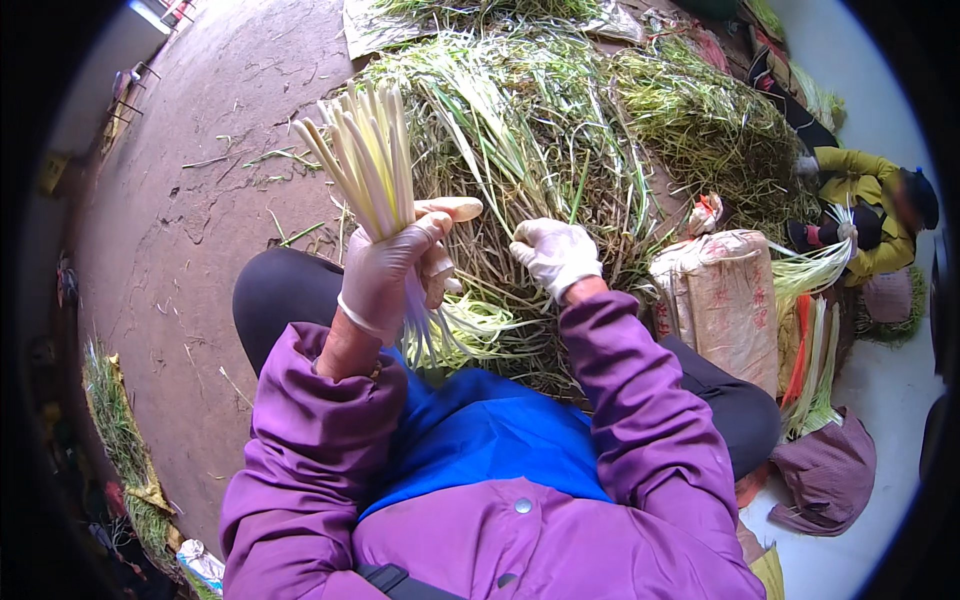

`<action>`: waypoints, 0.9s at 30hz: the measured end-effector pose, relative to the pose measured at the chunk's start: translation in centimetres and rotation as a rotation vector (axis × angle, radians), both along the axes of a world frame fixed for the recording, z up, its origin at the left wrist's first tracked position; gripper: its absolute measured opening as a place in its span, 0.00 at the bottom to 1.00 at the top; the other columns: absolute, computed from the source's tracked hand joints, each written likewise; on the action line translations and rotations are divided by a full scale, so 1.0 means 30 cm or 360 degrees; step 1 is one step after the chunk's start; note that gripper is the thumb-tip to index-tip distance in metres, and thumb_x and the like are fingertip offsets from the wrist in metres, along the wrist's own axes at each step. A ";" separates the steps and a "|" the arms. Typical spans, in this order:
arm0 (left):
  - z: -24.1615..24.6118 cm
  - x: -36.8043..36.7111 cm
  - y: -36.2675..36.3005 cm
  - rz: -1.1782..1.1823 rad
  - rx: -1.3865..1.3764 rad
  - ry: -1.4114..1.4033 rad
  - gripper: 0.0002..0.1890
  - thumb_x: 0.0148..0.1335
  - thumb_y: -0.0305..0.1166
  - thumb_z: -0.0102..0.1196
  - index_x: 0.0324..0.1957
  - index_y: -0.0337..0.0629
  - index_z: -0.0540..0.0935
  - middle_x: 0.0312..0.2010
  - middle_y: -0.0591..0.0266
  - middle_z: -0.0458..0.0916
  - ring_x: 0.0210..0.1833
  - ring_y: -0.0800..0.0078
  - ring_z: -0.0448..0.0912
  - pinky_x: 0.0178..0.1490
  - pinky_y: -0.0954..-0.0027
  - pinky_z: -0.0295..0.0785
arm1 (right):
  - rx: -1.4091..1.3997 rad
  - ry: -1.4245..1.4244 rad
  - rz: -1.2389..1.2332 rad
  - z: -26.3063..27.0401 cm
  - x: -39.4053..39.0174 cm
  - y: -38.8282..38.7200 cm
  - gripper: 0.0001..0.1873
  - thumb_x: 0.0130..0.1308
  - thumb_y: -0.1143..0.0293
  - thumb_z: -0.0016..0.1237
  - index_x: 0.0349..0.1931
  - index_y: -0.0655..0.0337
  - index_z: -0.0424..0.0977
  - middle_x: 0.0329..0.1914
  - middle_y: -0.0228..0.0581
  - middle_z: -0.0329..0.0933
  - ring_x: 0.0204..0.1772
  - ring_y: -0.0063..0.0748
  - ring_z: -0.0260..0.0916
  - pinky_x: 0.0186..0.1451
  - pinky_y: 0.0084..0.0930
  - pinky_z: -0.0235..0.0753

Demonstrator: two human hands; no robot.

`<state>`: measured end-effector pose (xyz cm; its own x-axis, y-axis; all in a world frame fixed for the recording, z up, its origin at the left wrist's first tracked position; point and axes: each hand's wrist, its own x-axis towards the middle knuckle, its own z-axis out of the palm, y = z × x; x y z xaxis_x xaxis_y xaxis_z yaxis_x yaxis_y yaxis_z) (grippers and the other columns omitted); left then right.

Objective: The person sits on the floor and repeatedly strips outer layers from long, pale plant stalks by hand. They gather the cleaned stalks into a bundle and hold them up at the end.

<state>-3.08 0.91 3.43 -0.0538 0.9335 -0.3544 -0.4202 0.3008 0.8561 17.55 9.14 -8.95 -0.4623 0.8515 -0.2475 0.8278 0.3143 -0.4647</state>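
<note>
My left hand [386, 259], in a thin whitish glove, grips an upright bundle of pale yellow-white stalks [367, 161]. Their pale leafy ends [427, 330] hang below the fist. My right hand [556, 256], gloved as well, is curled over a large heap of long green and straw-coloured stalks [517, 112]. Its thumb and fingertips pinch together at the end of a thin green stalk [495, 211] that slants up into the heap. Below and between the hands, pale yellow-green leaves [480, 330] lie in front of my lap.
A bound sack with red writing [720, 300] stands by my right knee. Beyond it, a person in a yellow-green jacket [862, 202] sits holding pale stalks [814, 270]. Another green heap [705, 127] lies at the upper right, a purplish cloth bundle [829, 476] at the lower right. Brown floor [180, 247] stretches left.
</note>
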 end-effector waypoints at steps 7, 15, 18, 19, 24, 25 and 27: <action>-0.032 0.015 -0.002 -0.0099 -0.0123 0.0125 0.16 0.62 0.35 0.53 0.46 0.33 0.80 0.17 0.66 0.70 0.14 0.81 0.66 0.17 0.77 0.62 | -0.0510 0.0867 -0.0198 0.235 0.057 -0.095 0.12 0.61 0.62 0.54 0.34 0.62 0.78 0.30 0.39 0.77 0.35 0.31 0.74 0.41 0.27 0.72; -0.070 0.071 -0.029 -0.0275 -0.0159 0.0054 0.17 0.62 0.37 0.53 0.45 0.33 0.81 0.15 0.71 0.66 0.15 0.80 0.64 0.20 0.78 0.60 | -0.0753 0.1043 -0.0117 0.398 0.080 -0.239 0.09 0.63 0.65 0.52 0.34 0.62 0.76 0.23 0.35 0.73 0.28 0.23 0.68 0.34 0.24 0.69; -0.071 0.078 -0.038 -0.0218 -0.0153 -0.0075 0.15 0.62 0.35 0.53 0.42 0.31 0.81 0.15 0.69 0.68 0.14 0.80 0.66 0.18 0.78 0.61 | -0.0632 0.0832 0.0011 0.400 0.081 -0.279 0.09 0.64 0.69 0.53 0.38 0.65 0.76 0.27 0.27 0.75 0.33 0.14 0.68 0.37 0.17 0.70; -0.070 0.078 -0.041 -0.0198 -0.0149 -0.0119 0.15 0.62 0.34 0.53 0.41 0.30 0.81 0.15 0.68 0.69 0.14 0.80 0.66 0.18 0.78 0.61 | -0.0581 0.0848 0.0028 0.396 0.079 -0.283 0.09 0.64 0.68 0.53 0.39 0.65 0.76 0.28 0.27 0.75 0.34 0.14 0.68 0.38 0.17 0.70; -0.069 0.100 -0.068 -0.0068 -0.0119 -0.0054 0.10 0.61 0.32 0.55 0.33 0.32 0.80 0.16 0.64 0.73 0.14 0.78 0.70 0.16 0.77 0.63 | -0.0824 0.1631 -0.0294 0.362 0.053 -0.200 0.15 0.66 0.62 0.51 0.45 0.65 0.75 0.37 0.32 0.78 0.39 0.19 0.72 0.45 0.18 0.71; -0.070 0.104 -0.072 -0.0095 -0.0053 0.0035 0.10 0.61 0.31 0.55 0.33 0.32 0.80 0.16 0.64 0.73 0.14 0.78 0.70 0.16 0.77 0.63 | -0.0901 0.1704 -0.0472 0.354 0.042 -0.179 0.16 0.66 0.62 0.51 0.46 0.65 0.75 0.38 0.33 0.78 0.40 0.20 0.72 0.46 0.18 0.70; -0.076 0.116 -0.080 -0.0135 0.0079 0.0216 0.10 0.61 0.31 0.56 0.32 0.32 0.79 0.16 0.62 0.75 0.14 0.78 0.71 0.16 0.76 0.64 | -0.0882 0.1676 -0.0261 0.329 0.003 -0.159 0.15 0.66 0.63 0.51 0.45 0.66 0.75 0.38 0.31 0.78 0.38 0.19 0.71 0.45 0.19 0.70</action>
<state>0.40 -1.48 1.16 -0.0181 0.9529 -0.3027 -0.2748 0.2864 0.9179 17.64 4.37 0.91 -0.5539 0.8162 -0.1644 -0.0284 -0.2159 -0.9760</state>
